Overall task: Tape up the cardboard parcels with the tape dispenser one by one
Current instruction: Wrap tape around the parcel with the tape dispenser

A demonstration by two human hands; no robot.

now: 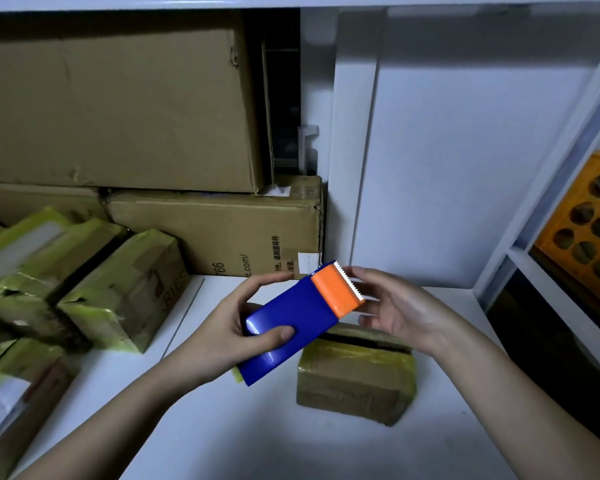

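My left hand (pixel 238 323) grips a blue tape dispenser (pixel 291 320) with an orange head and a white serrated blade, held tilted above the white table. My right hand (pixel 392 306) is at the blade end, fingertips touching the orange head near the teeth. Below the dispenser sits a small cardboard parcel (pixel 355 375) with yellowish tape on it and a dark gap along its top. A strip of yellow tape shows under the dispenser's lower end.
Several taped parcels (pixel 118 292) are piled at the left of the white table (pixel 257 438). Large cardboard boxes (pixel 222 230) are stacked behind them against a white wall. At the right stands a white shelf frame (pixel 520 258) holding an orange crate (pixel 589 230).
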